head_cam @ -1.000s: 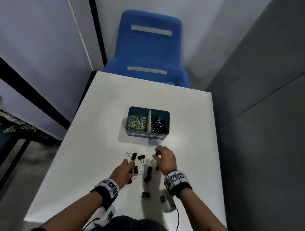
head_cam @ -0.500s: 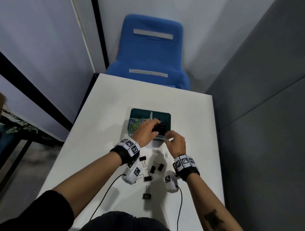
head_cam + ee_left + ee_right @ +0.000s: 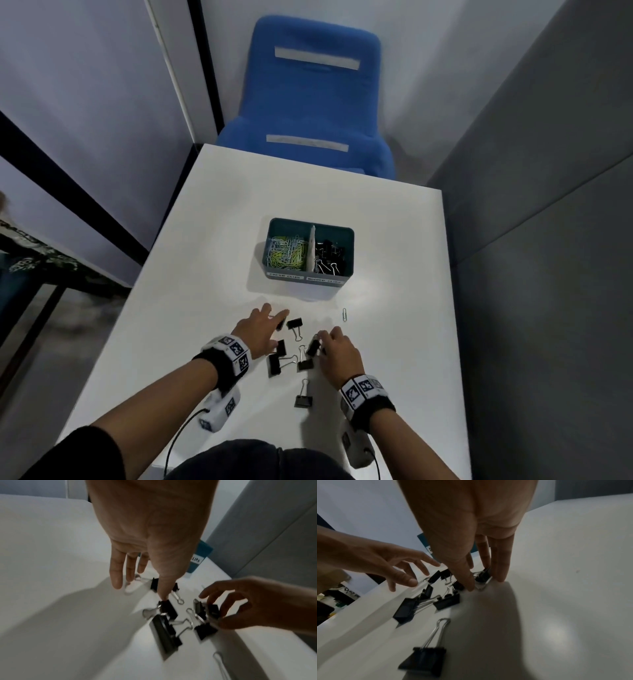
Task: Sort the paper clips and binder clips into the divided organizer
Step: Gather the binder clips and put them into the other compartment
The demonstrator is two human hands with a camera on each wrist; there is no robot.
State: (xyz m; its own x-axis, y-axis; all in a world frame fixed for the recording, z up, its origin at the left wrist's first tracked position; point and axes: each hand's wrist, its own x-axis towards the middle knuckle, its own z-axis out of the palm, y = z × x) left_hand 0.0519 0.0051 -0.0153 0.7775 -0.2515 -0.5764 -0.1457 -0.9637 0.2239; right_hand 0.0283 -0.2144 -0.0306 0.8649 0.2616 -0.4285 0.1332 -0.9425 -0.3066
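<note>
The teal divided organizer [image 3: 337,274] stands mid-table, with coloured paper clips [image 3: 287,251] in its left half and black binder clips [image 3: 330,255] in its right half. Several loose black binder clips [image 3: 303,399] lie on the white table between my hands. My left hand [image 3: 274,325] hovers over the left ones with fingers spread and straight, and its thumb [image 3: 163,596] nearly touches a clip [image 3: 169,609]. My right hand [image 3: 322,342] pinches one binder clip [image 3: 482,575] between thumb and fingers while it still lies on the table. A single paper clip [image 3: 344,314] lies to the right.
A blue chair [image 3: 315,102] stands beyond the table's far edge. Grey partition walls close in on the right and left. The white table [image 3: 212,246] has bare surface left of the organizer. A cable [image 3: 178,442] runs from my left wrist unit.
Half a second ago both hands were up at the organizer, the left over its right half. Both have come back to the loose clips, and the right now pinches one.
</note>
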